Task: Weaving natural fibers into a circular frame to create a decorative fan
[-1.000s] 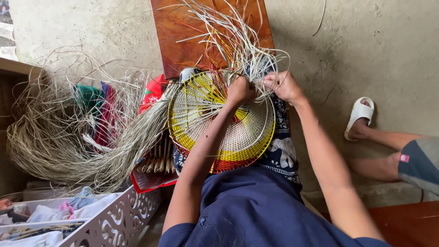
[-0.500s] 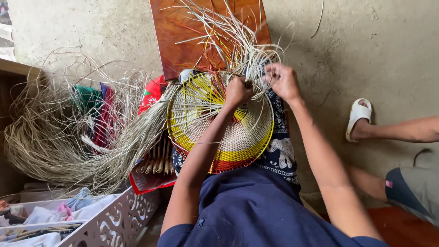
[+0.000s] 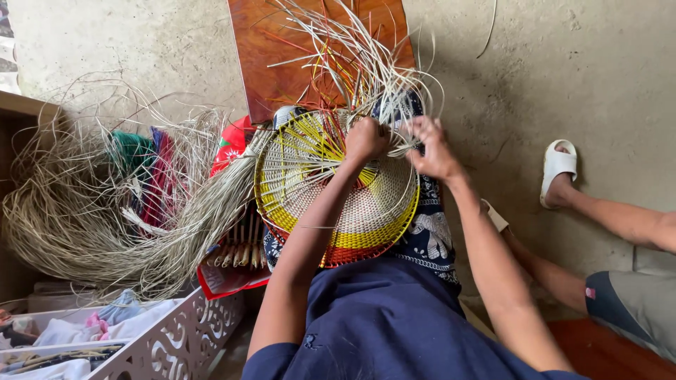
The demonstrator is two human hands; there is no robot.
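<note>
Both hands worked at the rim of a woven basket.
The left hand (image 3: 366, 138) and right hand (image 3: 431, 148) pinched loose strands (image 3: 366, 63) of the basket (image 3: 366, 211); it looked light, stiff, best held by its rim.

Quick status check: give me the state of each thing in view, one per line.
woven basket: half-woven, on the lap, rim unfinished
loose strands: sticking up unwoven from the rim
left hand: closed on strands at the rim
right hand: pinching strands beside it
straw bundle: loose heap on the floor
white sandal: worn on another person's foot
</note>
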